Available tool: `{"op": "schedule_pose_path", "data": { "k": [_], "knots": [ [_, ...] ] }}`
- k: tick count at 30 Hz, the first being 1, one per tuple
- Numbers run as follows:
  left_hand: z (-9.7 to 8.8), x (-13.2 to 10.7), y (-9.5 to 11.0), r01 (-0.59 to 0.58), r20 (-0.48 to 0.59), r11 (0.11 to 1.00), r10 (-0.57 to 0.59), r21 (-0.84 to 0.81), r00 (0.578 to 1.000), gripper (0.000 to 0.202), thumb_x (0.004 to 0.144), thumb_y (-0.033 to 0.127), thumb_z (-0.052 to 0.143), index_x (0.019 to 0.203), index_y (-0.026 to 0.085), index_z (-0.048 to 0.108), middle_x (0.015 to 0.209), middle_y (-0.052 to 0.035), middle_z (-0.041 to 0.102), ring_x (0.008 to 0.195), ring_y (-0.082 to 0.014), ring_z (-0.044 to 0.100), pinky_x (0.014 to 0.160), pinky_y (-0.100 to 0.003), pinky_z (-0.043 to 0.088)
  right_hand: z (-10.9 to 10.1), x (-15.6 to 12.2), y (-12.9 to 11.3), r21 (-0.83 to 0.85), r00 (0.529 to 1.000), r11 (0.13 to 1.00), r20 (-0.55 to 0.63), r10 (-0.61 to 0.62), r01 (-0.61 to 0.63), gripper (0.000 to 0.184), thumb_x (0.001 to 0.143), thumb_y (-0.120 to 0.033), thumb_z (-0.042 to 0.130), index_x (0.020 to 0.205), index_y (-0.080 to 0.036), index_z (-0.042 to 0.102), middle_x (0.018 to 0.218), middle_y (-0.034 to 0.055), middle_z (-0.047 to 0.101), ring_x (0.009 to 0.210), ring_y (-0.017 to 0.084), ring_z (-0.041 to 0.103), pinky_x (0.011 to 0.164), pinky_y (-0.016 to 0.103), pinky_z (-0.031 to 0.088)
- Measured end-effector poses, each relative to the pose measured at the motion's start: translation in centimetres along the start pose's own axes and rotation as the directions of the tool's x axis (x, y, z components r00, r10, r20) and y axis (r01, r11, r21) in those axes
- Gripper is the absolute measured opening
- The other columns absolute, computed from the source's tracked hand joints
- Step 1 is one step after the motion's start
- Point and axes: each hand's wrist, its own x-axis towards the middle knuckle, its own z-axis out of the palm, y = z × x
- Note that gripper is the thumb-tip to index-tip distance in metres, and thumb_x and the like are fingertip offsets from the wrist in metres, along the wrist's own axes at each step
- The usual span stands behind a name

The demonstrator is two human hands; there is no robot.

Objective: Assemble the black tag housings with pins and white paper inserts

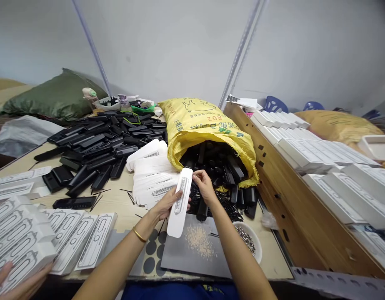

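Note:
My left hand [167, 203] grips a flat white printed carton [181, 204], which stands tilted over a grey mat [180, 254]. At the carton's upper right edge, the fingers of my right hand [203, 183] are pinched on it. Just left of the carton lies a pile of similar flat cartons [151, 175]. Behind my right hand, a yellow woven sack [198, 112] lies with its mouth towards me, full of black plastic parts [231, 166]. Small pale pieces [198, 241] are scattered on the mat below my hands.
A bowl of small metal parts [247, 241] stands right of the mat. Black casings [98, 141] are heaped at the left. Another person's hand [33, 283] holds white boxes [20, 241] at lower left. A wooden board [292, 208] separates more boxes [336, 196] at right.

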Motion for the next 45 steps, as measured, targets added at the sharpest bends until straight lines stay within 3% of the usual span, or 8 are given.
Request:
{"op": "schedule_pose_path", "data": {
  "k": [4,14,20,29,32,37,41,45],
  "knots": [
    [2.0,-1.2,-0.3,-0.103,-0.032,0.992,0.106,0.076,0.994,0.092,0.075,0.04,0.073,0.144,0.038,0.013,0.11,-0.0071,0.063,0.064,-0.0156,0.067,0.062,-0.033,0.058,2.2,-3.8,0.8,0.085,0.99,0.994,-0.116,0.075,-0.066,0.031,0.081,-0.048,0.057,0.094,-0.02,0.062,0.09,0.0027,0.063,0.083,0.017,0.056,0.074,0.027,0.045],
    [3.7,-4.2,-4.1,-0.091,-0.099,0.968,0.117,0.233,0.988,0.095,0.084,0.047,0.059,0.146,0.03,-0.011,0.093,-0.0053,0.065,0.069,-0.02,0.067,0.071,-0.042,0.055,2.4,-9.0,-1.4,0.384,0.958,0.908,-0.158,0.24,-0.164,0.032,0.077,-0.05,0.063,0.076,-0.019,0.055,0.071,-0.003,0.055,0.062,0.011,0.05,0.059,0.022,0.042],
    [3.1,-4.1,-4.7,-0.168,-0.134,0.781,0.306,0.602,0.942,0.091,0.083,0.047,0.058,0.15,0.018,0.004,0.115,-0.0138,0.062,0.106,-0.0254,0.06,0.097,-0.042,0.043,2.9,-7.6,-0.2,0.451,0.926,0.845,-0.095,0.365,-0.287,0.036,0.064,-0.048,0.075,0.067,-0.018,0.056,0.061,-0.0053,0.053,0.053,0.009,0.046,0.054,0.022,0.039],
    [2.5,-4.9,-4.4,-0.044,-0.235,0.843,0.199,0.536,0.951,0.085,0.089,0.052,0.045,0.15,0.017,-0.002,0.098,-0.0099,0.067,0.098,-0.0242,0.062,0.086,-0.038,0.048,2.4,-11.1,-0.1,0.359,0.944,0.89,-0.061,0.324,-0.282,0.032,0.072,-0.046,0.07,0.087,-0.019,0.064,0.08,0.0007,0.063,0.073,0.016,0.058,0.067,0.026,0.046],
    [2.1,-6.2,-5.7,-0.211,-0.059,0.706,0.337,0.676,0.939,0.066,0.091,0.046,0.042,0.148,0.022,0.02,0.121,-0.0139,0.06,0.121,-0.0263,0.051,0.099,-0.043,0.041,3.0,-12.0,1.3,0.422,0.889,0.859,-0.214,0.405,-0.289,0.034,0.075,-0.052,0.064,0.086,-0.021,0.057,0.073,-0.0023,0.059,0.063,0.014,0.055,0.062,0.025,0.046],
    [2.3,-7.8,-5.2,-0.41,0.12,0.351,0.619,0.842,0.776,0.056,0.075,0.039,0.065,0.124,0.019,0.05,0.135,-0.0162,0.05,0.13,-0.0323,0.042,0.108,-0.051,0.033,2.7,-13.3,1.5,-0.017,0.973,0.974,-0.049,0.226,-0.227,0.03,0.091,-0.04,0.042,0.086,-0.019,0.062,0.073,0.0012,0.062,0.067,0.017,0.058,0.063,0.028,0.048],
    [1.5,-6.8,-2.5,0.017,-0.269,0.444,0.513,0.896,0.815,0.062,0.075,0.049,0.061,0.125,0.014,0.047,0.109,-0.0138,0.066,0.099,-0.0297,0.064,0.084,-0.042,0.051,-1.4,-11.9,0.7,-0.715,0.99,0.692,0.143,0.005,0.1,0.041,0.085,-0.007,0.044,0.118,-0.025,0.06,0.124,0.0086,0.06,0.116,0.023,0.052,0.096,0.04,0.043],
    [0.5,-5.5,-2.7,0.08,-0.224,0.347,0.397,0.935,0.89,0.066,0.075,0.048,0.061,0.13,0.015,0.045,0.126,-0.0146,0.059,0.113,-0.0304,0.058,0.093,-0.041,0.046,-5.4,-8.5,0.7,-0.781,0.897,0.483,0.44,-0.024,0.396,0.042,0.079,0.0,0.05,0.11,-0.026,0.063,0.126,0.0073,0.06,0.125,0.022,0.047,0.109,0.048,0.03]
  ]
}}
